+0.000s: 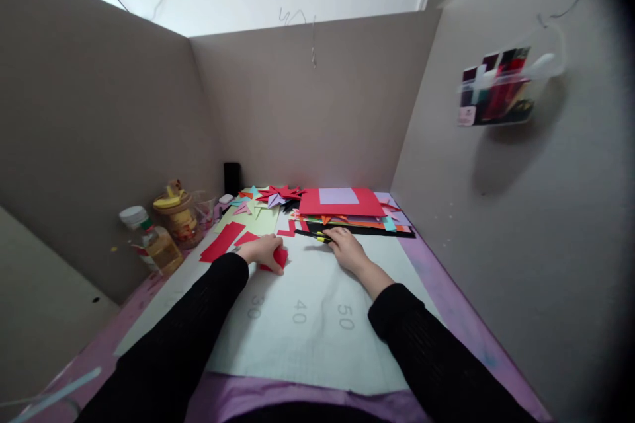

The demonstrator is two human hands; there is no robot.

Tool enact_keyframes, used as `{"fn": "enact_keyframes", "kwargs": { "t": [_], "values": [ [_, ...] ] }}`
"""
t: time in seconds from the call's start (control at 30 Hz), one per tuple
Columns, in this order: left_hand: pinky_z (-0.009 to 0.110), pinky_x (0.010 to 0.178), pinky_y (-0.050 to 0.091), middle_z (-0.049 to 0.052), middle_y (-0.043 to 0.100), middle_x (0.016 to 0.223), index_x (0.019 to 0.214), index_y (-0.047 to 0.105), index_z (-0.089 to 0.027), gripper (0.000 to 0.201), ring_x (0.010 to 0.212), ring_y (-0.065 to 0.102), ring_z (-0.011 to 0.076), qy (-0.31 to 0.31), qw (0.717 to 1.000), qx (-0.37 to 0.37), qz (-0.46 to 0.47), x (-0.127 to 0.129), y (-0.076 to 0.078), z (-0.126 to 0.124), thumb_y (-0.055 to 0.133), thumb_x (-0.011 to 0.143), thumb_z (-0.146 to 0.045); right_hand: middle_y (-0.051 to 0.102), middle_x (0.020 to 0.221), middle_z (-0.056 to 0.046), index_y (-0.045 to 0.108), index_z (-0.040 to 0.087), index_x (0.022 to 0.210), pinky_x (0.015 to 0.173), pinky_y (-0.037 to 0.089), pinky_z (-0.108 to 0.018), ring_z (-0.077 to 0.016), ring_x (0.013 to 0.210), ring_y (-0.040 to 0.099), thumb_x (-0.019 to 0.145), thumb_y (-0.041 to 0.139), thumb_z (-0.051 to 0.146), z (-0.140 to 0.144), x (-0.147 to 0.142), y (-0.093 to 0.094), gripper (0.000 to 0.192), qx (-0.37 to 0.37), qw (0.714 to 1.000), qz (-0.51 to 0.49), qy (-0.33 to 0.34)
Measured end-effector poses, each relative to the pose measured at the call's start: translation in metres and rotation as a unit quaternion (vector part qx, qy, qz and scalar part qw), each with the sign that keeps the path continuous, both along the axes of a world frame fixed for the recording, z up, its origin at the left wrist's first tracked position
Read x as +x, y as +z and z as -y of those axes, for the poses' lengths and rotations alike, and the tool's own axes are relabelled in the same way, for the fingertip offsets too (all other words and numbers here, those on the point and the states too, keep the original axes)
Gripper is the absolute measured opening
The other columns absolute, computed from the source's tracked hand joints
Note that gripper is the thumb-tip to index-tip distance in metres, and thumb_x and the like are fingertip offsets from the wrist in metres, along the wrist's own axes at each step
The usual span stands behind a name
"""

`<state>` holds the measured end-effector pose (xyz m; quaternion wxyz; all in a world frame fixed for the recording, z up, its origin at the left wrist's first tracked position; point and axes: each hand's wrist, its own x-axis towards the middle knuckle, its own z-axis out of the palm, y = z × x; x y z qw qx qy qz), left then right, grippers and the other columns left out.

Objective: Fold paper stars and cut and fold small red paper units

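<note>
The small folded piece of red paper (278, 258) sits under my left hand (262, 250), pressed against the pale grey cutting mat (307, 317) with printed numbers, near the mat's far left part; my fingers are curled over it and pinch its edge, so it stays flat and cannot slide on the smooth surface. My right hand (347, 248) lies palm down a little to the right, well apart from the red piece, its fingertips touching a thin black-and-yellow pen-like tool (315, 236) that lies across the mat's far edge; whether the fingers have closed round it or only rest on it I cannot tell. Both of my black sleeves (198, 337) run out over the mat, so my forearms steady the work. Just left of my left hand lie loose red paper strips and offcuts (223, 241) on a light green sheet (248, 219), kept near for reach. Beyond the tool is a stack of coloured paper sheets (347, 211) topped by a red sheet with a lilac rectangle, and beside it a cluster of folded paper stars (275, 195) in red, pink and teal, pushed to the back. At the left wall stand a clear bottle with a white cap (151, 241) and a lidded jar (178, 218). Grey cardboard partitions (307, 106) enclose the pink tabletop (446, 304).
</note>
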<state>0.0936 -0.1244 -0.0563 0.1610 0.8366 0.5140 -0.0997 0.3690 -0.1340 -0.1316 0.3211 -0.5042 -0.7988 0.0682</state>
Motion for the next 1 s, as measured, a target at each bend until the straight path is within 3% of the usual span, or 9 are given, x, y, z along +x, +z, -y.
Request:
{"fn": "enact_keyframes", "kwargs": {
  "t": [0.17,0.3,0.4,0.57,0.77,0.87,1.0],
  "values": [
    [0.025,0.059,0.044,0.005,0.064,0.094,0.094,0.055,-0.021,0.048,0.078,0.061,0.0221,0.096,0.983,-0.031,0.150,-0.008,-0.013,-0.001,0.076,0.053,-0.035,0.061,0.112,-0.009,0.060,0.018,0.119,0.094,0.042,-0.036,-0.0225,0.107,0.049,0.083,0.050,0.009,0.000,0.000,0.002,0.039,0.000,1.000,-0.005,-0.005],
    [0.022,0.053,0.043,0.005,0.065,0.085,0.101,0.052,-0.018,0.042,0.065,0.061,0.0161,0.250,0.909,-0.023,0.332,0.004,-0.015,-0.009,0.069,0.068,-0.036,0.061,0.112,-0.008,0.060,0.020,0.119,0.093,0.042,-0.035,-0.0221,0.106,0.049,0.083,0.052,0.010,0.002,-0.001,0.003,0.039,-0.006,1.000,0.006,-0.012],
    [0.022,0.049,0.041,0.005,0.065,0.077,0.113,0.049,-0.015,0.044,0.057,0.060,0.0153,0.326,0.879,0.029,0.345,0.016,-0.007,-0.021,0.063,0.075,-0.030,0.061,0.112,-0.008,0.060,0.020,0.119,0.093,0.042,-0.035,-0.0218,0.107,0.049,0.083,0.052,0.010,0.002,0.000,0.003,0.038,-0.004,1.000,0.004,-0.011],
    [0.024,0.046,0.036,0.006,0.064,0.070,0.113,0.053,-0.011,0.048,0.049,0.055,0.0163,0.352,0.885,0.062,0.299,0.006,-0.002,-0.034,0.063,0.066,-0.013,0.061,0.114,-0.008,0.059,0.019,0.120,0.095,0.041,-0.034,-0.0211,0.108,0.048,0.083,0.051,0.009,0.000,0.005,0.003,0.039,0.003,1.000,-0.007,-0.010],
    [0.023,0.045,0.035,-0.001,0.060,0.061,0.113,0.056,-0.020,0.049,0.048,0.053,0.0154,0.331,0.882,0.047,0.331,-0.013,-0.017,-0.009,0.053,0.065,-0.009,0.060,0.115,-0.008,0.059,0.019,0.120,0.093,0.039,-0.032,-0.0214,0.108,0.048,0.084,0.050,0.011,0.004,0.004,0.008,0.038,-0.025,0.999,0.019,-0.031],
    [0.022,0.047,0.036,0.000,0.062,0.066,0.098,0.061,-0.019,0.034,0.051,0.054,0.0135,0.338,0.858,0.055,0.383,-0.013,-0.029,0.008,0.052,0.066,-0.012,0.061,0.112,-0.007,0.060,0.023,0.118,0.090,0.039,-0.033,-0.0221,0.105,0.049,0.085,0.051,0.015,0.010,-0.001,0.013,0.035,-0.050,0.996,0.076,-0.018],
    [0.022,0.051,0.038,0.000,0.062,0.067,0.078,0.059,-0.018,0.014,0.056,0.055,0.0138,0.329,0.846,0.102,0.407,-0.016,-0.044,0.026,0.057,0.064,-0.017,0.061,0.110,-0.007,0.059,0.025,0.120,0.087,0.037,-0.036,-0.0246,0.105,0.048,0.084,0.055,0.021,0.015,-0.006,0.016,0.036,-0.063,0.989,0.136,-0.012]
  ]
}}
